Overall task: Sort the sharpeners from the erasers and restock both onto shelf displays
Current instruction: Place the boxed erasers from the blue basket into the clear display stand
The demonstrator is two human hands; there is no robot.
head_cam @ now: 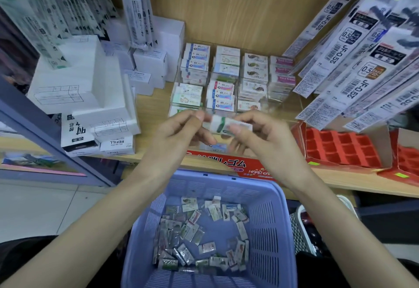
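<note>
Both my hands hold a small stack of wrapped erasers (223, 123), white with a green band, over the front of the wooden shelf (154, 108). My left hand (181, 133) pinches the stack's left end and my right hand (256, 139) grips its right end. Behind them a clear display (231, 79) holds rows of wrapped erasers in several columns. Below my arms a lilac plastic basket (267, 197) holds several loose wrapped erasers (199, 235) scattered over its bottom. One more eraser (215, 146) lies on the shelf under my hands.
White refill boxes (90, 97) are stacked on the shelf's left. Hanging pen-refill packs (362, 61) crowd the right side. Red compartment trays (344, 149) sit at the right front. A red eraser carton (244, 166) lines the shelf edge. A second slotted basket (301, 231) stands right of the lilac one.
</note>
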